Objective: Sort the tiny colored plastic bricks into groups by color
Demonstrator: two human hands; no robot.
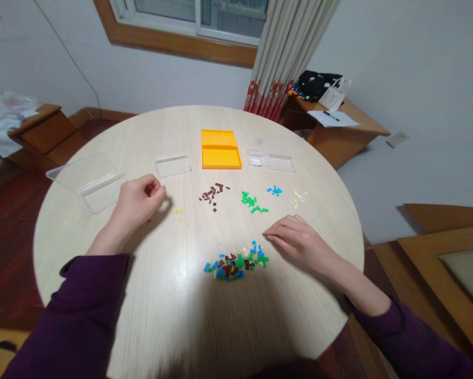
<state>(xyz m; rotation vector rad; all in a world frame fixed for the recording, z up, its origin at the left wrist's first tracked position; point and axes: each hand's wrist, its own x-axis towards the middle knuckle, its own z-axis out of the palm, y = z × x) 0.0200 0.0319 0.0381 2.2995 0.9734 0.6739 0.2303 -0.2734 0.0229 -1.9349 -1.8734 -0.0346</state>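
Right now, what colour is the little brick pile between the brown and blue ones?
That little brick pile is green; it shows best in the head view.

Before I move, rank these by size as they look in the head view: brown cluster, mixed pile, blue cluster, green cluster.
1. Mixed pile, though it also lies nearest the camera.
2. Brown cluster and green cluster: too alike to rank.
3. Blue cluster, the smallest.

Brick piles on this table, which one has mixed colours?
The mixed pile nearest the camera: blue, green, brown and red together, while the others, like the brown pile, show one colour each.
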